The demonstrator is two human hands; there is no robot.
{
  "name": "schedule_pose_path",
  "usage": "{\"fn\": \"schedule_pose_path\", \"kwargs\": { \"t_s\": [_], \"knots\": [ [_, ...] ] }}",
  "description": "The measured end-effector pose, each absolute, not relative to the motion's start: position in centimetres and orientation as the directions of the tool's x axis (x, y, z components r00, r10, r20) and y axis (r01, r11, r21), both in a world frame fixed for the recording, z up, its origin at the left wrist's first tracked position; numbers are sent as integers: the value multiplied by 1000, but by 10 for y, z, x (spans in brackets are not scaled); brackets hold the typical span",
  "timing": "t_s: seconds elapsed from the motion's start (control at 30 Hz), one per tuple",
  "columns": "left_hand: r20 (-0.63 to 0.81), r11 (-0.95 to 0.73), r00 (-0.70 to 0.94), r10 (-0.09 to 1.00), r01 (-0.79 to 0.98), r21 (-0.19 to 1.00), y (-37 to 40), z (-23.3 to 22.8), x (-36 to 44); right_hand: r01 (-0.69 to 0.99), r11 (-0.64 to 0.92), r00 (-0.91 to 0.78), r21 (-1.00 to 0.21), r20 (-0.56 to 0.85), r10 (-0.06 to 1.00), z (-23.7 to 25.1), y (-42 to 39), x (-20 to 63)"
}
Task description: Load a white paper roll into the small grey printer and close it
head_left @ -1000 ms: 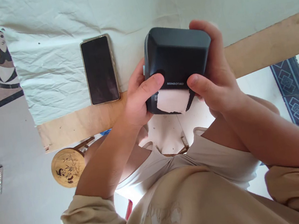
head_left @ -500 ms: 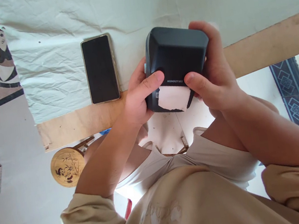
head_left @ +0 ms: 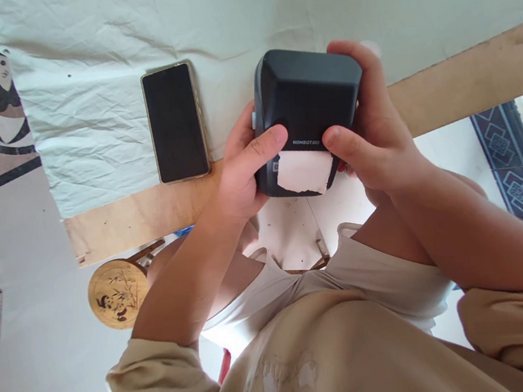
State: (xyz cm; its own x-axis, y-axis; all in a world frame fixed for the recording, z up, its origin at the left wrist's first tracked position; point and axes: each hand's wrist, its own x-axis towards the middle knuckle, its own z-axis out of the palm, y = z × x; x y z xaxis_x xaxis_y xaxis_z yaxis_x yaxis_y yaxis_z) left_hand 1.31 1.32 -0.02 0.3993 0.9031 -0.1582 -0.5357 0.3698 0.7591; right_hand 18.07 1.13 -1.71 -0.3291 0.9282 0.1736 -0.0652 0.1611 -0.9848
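Observation:
A dark grey label printer (head_left: 307, 103) is held over the near edge of the table between both hands. My left hand (head_left: 242, 173) grips its left side, thumb lying across the front. My right hand (head_left: 372, 136) wraps its right side, thumb on the front beside the brand lettering. A torn strip of white label paper (head_left: 304, 171) sticks out of the printer's slot between the two thumbs.
A black phone (head_left: 175, 122) lies face up on the pale green cloth (head_left: 98, 95) left of the printer. The bare wooden table edge (head_left: 459, 83) runs along the front. A round wooden stool (head_left: 117, 293) stands on the floor at the left, a patterned rug (head_left: 513, 169) at the right.
The printer has been drawn slightly toward the table and both thumbs have shifted up onto its front, above the paper strip. The phone has not moved.

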Motion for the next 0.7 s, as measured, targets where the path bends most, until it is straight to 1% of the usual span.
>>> {"fn": "schedule_pose_path", "kwargs": {
  "t_s": [0.1,0.17,0.27,0.37,0.47,0.6,0.7],
  "knots": [
    [-170,387,404,899,-552,739,13,0,13,-67,84,-279,-994,100,955,-10,5,179],
    [-185,405,408,894,-557,725,14,0,15,-85,61,-266,-995,82,960,-6,2,178],
    [-198,404,394,898,-555,727,15,-2,17,-105,55,-264,-993,82,961,-5,1,177],
    [-217,378,331,918,-570,729,16,-4,19,-107,41,-236,-993,66,969,-7,2,177],
    [-279,397,287,917,-566,722,16,-4,21,-98,45,-211,-994,65,975,-9,2,177],
    [-347,406,216,913,-564,719,15,-1,23,-93,67,-218,-993,86,972,-10,1,177],
    [-312,397,246,918,-578,712,16,-3,21,-105,92,-243,-990,115,963,-11,2,178]
  ]
}}
